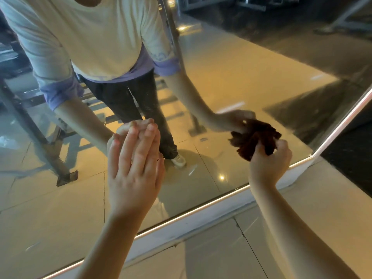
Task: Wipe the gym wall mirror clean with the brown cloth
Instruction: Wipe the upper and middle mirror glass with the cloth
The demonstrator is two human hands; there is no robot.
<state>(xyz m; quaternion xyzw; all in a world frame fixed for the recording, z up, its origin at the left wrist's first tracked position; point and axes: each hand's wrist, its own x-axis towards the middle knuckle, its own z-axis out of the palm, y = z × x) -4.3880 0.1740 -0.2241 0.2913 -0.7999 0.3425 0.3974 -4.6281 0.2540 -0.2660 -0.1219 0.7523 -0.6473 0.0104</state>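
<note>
Right hand (268,166) fingers bunch brown cloth (254,137) against mirror (231,81); left hand (134,168) fingers straight, flat on glass.

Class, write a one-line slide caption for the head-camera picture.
Left hand resting on the gym wall mirror, right hand holding a bunched brown cloth to the glass near its lower edge.

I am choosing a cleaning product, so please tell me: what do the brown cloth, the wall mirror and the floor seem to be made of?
Brown cloth: soft, fuzzy fabric, perhaps microfibre; it bunches into loose folds. Wall mirror: glossy glass; it gives clear reflections, slightly hazy. Floor: smooth beige tiles, probably ceramic or stone; thin joints and a crack show.
</note>
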